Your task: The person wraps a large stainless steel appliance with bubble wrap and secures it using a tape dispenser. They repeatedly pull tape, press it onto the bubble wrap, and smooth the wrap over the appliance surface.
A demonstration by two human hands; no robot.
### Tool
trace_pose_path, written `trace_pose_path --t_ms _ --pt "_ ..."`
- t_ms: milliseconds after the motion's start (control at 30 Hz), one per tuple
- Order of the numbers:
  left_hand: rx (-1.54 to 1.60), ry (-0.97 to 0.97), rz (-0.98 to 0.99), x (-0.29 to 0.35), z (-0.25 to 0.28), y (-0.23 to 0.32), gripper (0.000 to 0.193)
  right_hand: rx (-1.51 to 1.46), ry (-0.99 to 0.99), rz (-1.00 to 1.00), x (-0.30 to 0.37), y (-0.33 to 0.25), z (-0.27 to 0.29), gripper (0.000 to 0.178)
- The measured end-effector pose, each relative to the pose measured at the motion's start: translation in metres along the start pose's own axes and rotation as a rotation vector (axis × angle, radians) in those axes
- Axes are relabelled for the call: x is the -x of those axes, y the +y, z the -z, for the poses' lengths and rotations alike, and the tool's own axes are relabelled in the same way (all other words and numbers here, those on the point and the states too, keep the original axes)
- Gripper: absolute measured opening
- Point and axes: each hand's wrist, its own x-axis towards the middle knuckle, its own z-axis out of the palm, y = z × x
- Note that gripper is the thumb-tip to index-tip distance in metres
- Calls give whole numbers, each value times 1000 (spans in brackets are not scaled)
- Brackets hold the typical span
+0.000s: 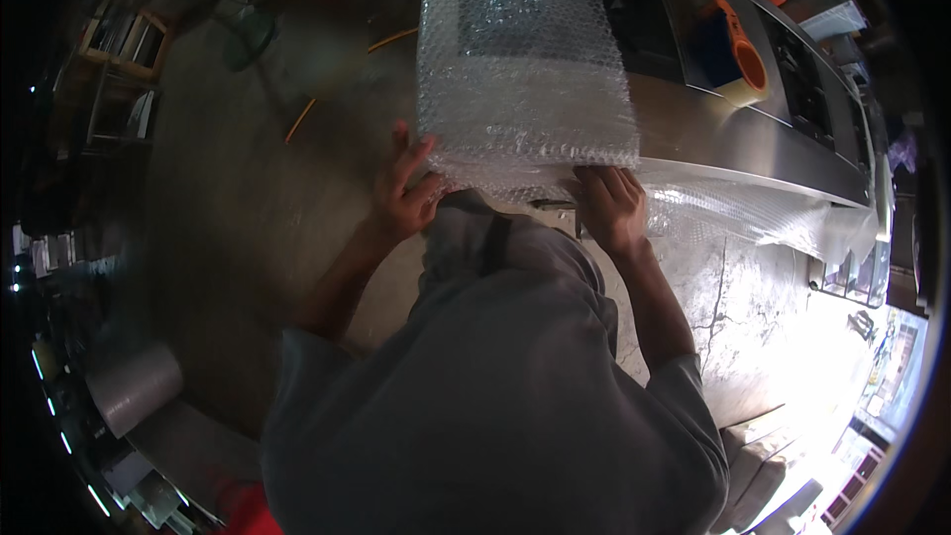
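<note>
A wide sheet of clear bubble wrap (530, 104) lies over the near left end of a long stainless-steel unit (684, 134) with dark panels, and its folded edge faces me. At the left corner of that edge is my left hand (404, 200), its thumb side against the wrap and its other fingers raised and spread. My right hand (612, 208) has its fingers curled over the right part of the same edge. More wrap (753, 216) hangs along the unit's near side. An orange tape dispenser (738, 50) with clear tape rests on the steel top.
Concrete floor (248, 178) spreads to the left, with thin orange strips (300, 121) on it. A large pale roll (136, 388) stands at the lower left. Wooden frames or shelving (124, 45) are at the far left. Wrapped boxes (758, 456) sit at the lower right in bright light.
</note>
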Motion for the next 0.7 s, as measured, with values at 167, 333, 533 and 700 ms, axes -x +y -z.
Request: trace_pose_path --t_ms 167,333,533,700 --pt "52 75 42 2 -16 2 20 -69 -138 -107 -28 3 63 30" --pt "22 128 100 -1 -19 12 15 487 316 -220 -95 113 140 32" --pt "-120 16 58 -13 1 17 19 416 -121 -674 -108 185 102 65" --pt "-167 -72 46 -15 12 15 21 268 31 -558 -106 174 111 70"
